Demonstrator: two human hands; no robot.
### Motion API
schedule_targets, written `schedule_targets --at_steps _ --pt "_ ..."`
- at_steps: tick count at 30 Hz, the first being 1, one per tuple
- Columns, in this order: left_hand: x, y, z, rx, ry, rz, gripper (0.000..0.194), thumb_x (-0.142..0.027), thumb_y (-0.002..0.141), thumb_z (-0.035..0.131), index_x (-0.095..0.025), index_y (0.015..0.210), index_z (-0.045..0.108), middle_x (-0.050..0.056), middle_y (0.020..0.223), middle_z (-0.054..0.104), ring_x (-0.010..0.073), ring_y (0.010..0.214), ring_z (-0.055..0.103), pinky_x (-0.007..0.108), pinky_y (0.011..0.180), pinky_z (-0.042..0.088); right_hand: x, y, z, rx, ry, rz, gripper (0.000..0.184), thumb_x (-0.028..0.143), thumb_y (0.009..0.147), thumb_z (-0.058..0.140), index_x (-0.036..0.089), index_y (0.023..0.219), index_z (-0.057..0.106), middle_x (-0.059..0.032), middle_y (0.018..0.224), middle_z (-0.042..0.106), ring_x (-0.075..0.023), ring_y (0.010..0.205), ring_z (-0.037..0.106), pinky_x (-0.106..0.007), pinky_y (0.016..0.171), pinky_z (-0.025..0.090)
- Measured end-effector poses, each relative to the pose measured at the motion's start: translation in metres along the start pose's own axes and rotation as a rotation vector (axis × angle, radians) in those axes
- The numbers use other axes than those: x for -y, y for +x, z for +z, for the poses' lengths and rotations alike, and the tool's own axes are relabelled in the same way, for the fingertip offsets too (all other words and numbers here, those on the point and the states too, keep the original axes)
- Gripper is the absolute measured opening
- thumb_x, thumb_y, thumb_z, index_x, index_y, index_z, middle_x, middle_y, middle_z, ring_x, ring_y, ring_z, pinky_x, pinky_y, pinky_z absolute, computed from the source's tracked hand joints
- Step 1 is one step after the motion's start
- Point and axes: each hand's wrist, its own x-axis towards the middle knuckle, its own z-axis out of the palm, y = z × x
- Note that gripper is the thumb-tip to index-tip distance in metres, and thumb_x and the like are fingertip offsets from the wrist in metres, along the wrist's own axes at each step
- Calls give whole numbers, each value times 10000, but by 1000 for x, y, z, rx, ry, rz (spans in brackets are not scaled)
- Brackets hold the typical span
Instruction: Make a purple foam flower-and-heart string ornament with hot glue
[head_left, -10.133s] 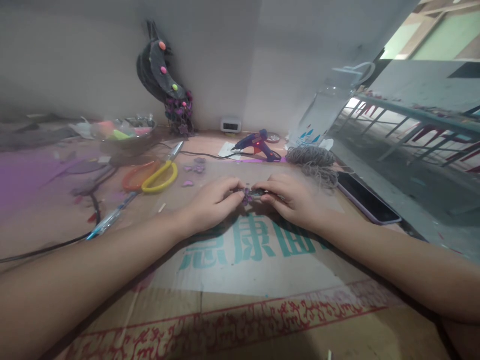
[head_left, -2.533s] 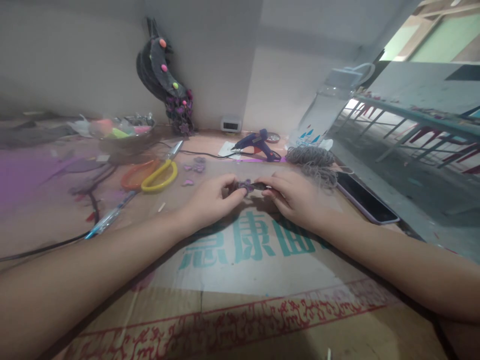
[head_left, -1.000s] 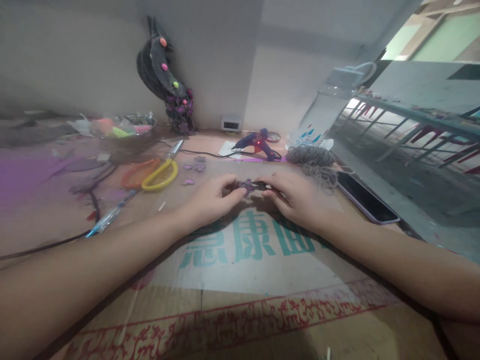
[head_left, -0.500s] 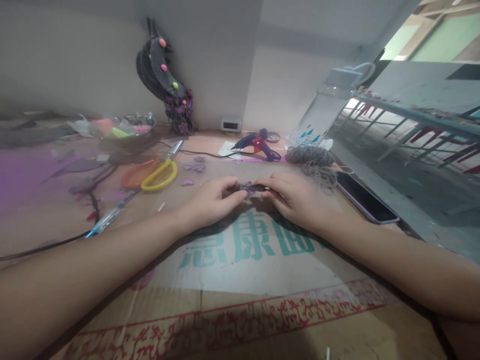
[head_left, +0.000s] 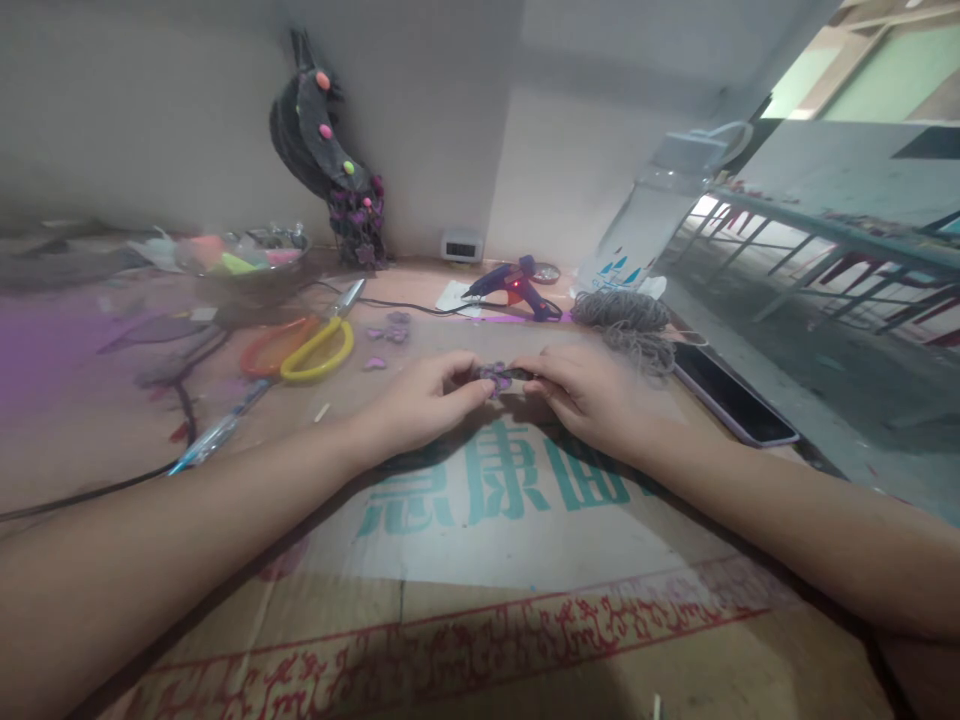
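Note:
Between my hands, over the printed sheet, is a small purple and grey flower-shaped craft piece point(head_left: 496, 378). My left hand point(head_left: 427, 405) pinches its left side between thumb and fingers. The fingers of my right hand point(head_left: 581, 390) are closed on a dark, narrow part at its right side; whether that part belongs to the flower I cannot tell. Several loose purple flower pieces point(head_left: 390, 328) lie on the table beyond my left hand. Grey yarn point(head_left: 621, 315) lies in a bundle beyond my right hand.
Scissors point(head_left: 319, 350) with orange and yellow handles lie at left, near a pen point(head_left: 217, 430). Behind stand a glue gun point(head_left: 517, 285) with a red light, a small digital clock point(head_left: 461, 246) and a water bottle point(head_left: 637, 220). A phone point(head_left: 735, 395) lies at right.
Both hands stay almost in place, still holding the flower piece, which looks slightly turned with more purple showing. The view has shifted very slightly.

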Motion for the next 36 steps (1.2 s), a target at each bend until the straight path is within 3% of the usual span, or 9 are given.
schedule_targets --at_steps 9,26,36 --pt "3 1 1 -28 19 -17 243 -397 904 525 -180 846 618 -9 671 598 142 598 524 257 542 382 -2 -1 3 -35 60 72 312 325 1014 437 180 1204 638 -100 983 713 -244 878 649 -373 780 499" --pt "4 1 1 -58 110 25 254 -392 919 503 -180 837 616 7 726 631 160 672 566 259 595 411 0 0 2 -19 35 58 293 308 1004 453 180 1139 680 -86 902 723 -236 816 659 -359 724 506" --pt "4 2 0 -81 84 5 258 -390 912 497 -180 853 637 12 765 644 164 692 562 269 611 408 1 -1 2 -31 55 78 289 309 990 466 184 1179 646 -103 1007 731 -260 892 666 -393 778 515"
